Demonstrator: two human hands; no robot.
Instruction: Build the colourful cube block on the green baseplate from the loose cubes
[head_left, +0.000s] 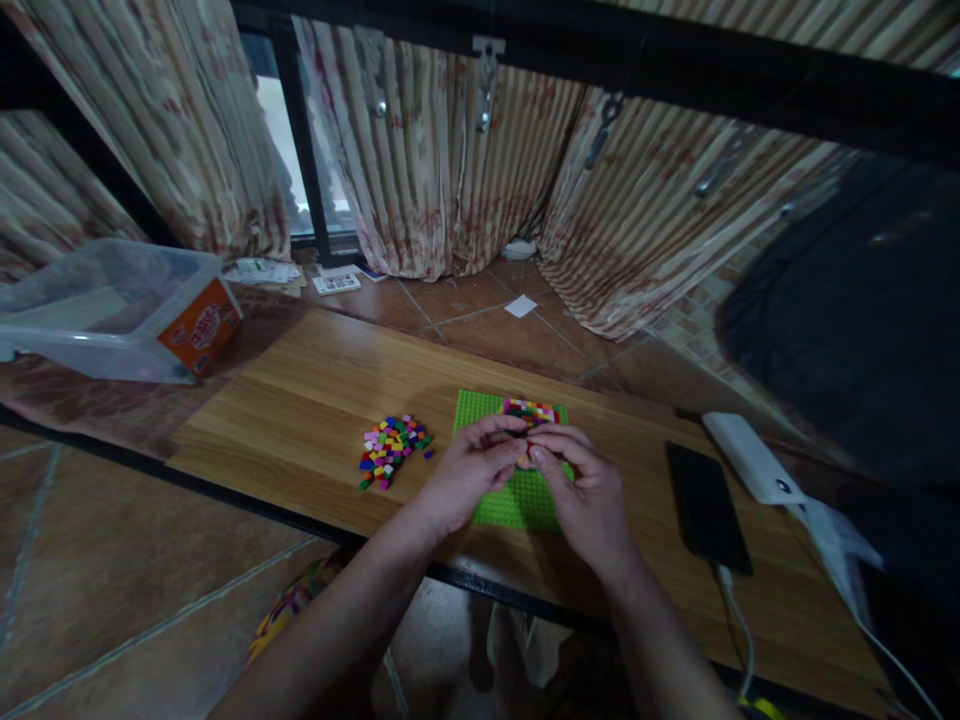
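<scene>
Green baseplate (pixel 504 500): we are observing left hand (pixel 466 478) and right hand (pixel 586 496) meeting above it, fingers (pixel 517 428) pinched together; contents indiscernible; loose bricks (pixel 393 448) lying left.

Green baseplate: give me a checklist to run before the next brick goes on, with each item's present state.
1. Green baseplate flat on the wooden table: ok.
2. Row of coloured bricks sits along the plate's far edge: ok.
3. Loose brick pile beside the plate, left of it: ok.
4. Left hand and right hand meet fingertip to fingertip over the plate: ok.
5. Brick pinched between the fingertips: cannot tell.
6. Black phone lies off the plate: ok.
</scene>
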